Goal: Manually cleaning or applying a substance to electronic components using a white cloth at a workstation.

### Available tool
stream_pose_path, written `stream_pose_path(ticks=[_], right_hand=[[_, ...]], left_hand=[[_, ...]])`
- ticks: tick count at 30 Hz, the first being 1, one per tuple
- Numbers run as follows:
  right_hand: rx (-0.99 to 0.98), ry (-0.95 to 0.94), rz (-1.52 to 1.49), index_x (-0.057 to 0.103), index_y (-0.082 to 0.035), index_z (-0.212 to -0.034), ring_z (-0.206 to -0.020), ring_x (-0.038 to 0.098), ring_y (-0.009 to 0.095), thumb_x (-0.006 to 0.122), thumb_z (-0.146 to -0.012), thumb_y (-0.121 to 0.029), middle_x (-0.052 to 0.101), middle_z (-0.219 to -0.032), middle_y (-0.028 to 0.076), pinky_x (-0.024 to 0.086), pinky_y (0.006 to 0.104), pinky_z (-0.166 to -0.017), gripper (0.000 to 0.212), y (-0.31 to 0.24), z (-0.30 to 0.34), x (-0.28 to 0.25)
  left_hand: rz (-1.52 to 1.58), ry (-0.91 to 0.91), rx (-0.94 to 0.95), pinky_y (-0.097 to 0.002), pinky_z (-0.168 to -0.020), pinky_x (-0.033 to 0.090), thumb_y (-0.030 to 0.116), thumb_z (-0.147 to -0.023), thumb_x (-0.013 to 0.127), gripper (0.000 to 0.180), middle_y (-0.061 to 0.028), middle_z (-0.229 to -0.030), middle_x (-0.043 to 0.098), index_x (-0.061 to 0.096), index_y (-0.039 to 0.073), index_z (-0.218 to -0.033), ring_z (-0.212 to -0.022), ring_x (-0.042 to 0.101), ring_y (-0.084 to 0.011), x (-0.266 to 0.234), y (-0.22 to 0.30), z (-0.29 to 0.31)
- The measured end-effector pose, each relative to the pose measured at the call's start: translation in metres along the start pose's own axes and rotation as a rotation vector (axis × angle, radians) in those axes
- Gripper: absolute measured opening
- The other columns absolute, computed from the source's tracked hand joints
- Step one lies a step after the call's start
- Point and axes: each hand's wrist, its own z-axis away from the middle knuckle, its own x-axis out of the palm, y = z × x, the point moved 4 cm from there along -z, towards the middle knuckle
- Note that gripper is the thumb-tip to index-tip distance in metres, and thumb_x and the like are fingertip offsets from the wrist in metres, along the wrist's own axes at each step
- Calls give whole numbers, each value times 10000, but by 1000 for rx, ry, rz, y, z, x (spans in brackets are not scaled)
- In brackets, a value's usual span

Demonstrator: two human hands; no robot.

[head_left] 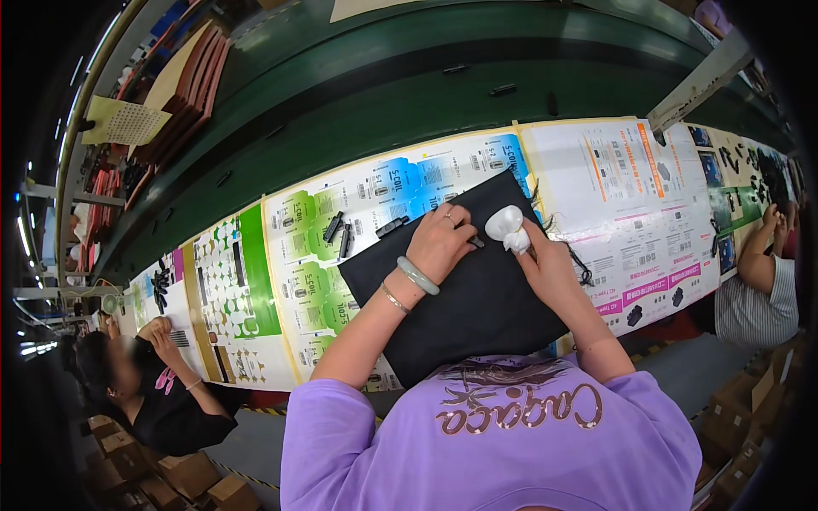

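A black cloth (477,315) with frayed threads along its right edge lies over the worktop before me. My left hand (441,245), with a pale bangle and a thin bracelet at the wrist, rests over the cloth with its fingers curled down. A small dark piece shows at its fingertips, too hidden to name. My right hand (545,260) grips a white cloth wad (507,226), bunched into a rounded head, just right of the left fingers. One small black device (392,226) lies by the cloth's upper left edge; two more black devices (339,234) lie farther left.
Beyond the printed sheets (341,204) on the worktop runs a dark green conveyor belt (366,85) carrying scattered black pieces. A metal post (703,81) stands at the far right. Co-workers sit left (145,383) and right (758,289). Cardboard boxes (187,473) stand on the floor.
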Motion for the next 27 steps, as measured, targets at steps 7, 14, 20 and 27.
stream_pose_path(ticks=[7, 14, 20, 27], right_hand=[[-142, 111, -31, 478, -52, -1360, -795, 644, 437, 607, -867, -54, 660, -855, 246, 495, 500, -674, 510, -22, 5, -3], [-152, 135, -22, 468, -62, -1372, -768, 646, 423, 614, -852, -56, 661, -841, 226, 497, 515, -676, 541, -18, 5, -3], [-35, 0, 85, 478, -47, -1345, -733, 643, 436, 606, -868, -81, 653, -769, 239, 495, 524, -668, 495, 7, -12, 4], [-60, -2, 108, 486, -18, -1332, -739, 640, 449, 615, -866, -88, 644, -791, 269, 496, 515, -654, 489, 1, -15, 11]], left_hand=[[190, 102, -185, -386, -759, 488, 24, -681, 788, 249, -111, -841, 568, 606, 23, -851, -848, 582, -312, 15, -8, 6], [237, 106, -194, -397, -744, 487, 22, -688, 785, 251, -112, -836, 563, 581, 19, -834, -850, 586, -319, 18, -12, 8], [134, 87, -162, -409, -768, 503, 137, -750, 778, 180, -128, -848, 633, 669, 48, -862, -848, 622, -324, -9, -72, -29], [-433, 322, -402, -443, -831, 506, 128, -769, 761, 208, -146, -959, 644, 687, 45, -945, -953, 605, -348, -71, -220, -105]])
